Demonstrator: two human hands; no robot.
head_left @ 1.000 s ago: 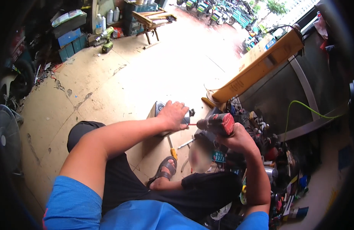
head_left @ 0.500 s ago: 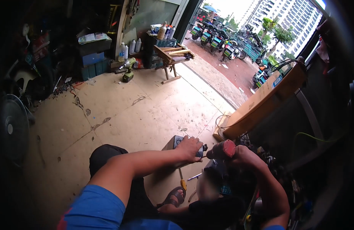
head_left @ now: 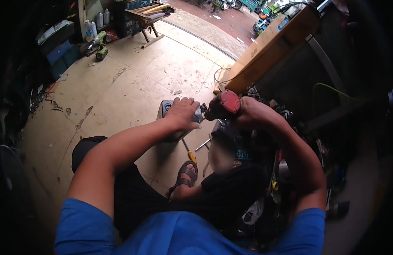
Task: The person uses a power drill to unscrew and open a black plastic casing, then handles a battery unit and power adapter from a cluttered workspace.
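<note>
The left hand [head_left: 182,112] reaches forward and lies spread over the box [head_left: 166,107], thumb out; the right hand [head_left: 247,111], its arm bowed outward, grips a red-backed drill [head_left: 229,102] aimed at the box's side. The box stands on the tiled floor [head_left: 132,95] (cracked in places). Beyond the hands: one green drill [head_left: 101,49], one carton [head_left: 269,51]. One screwdriver [head_left: 191,157] lies near one sandal [head_left: 185,175].
</note>
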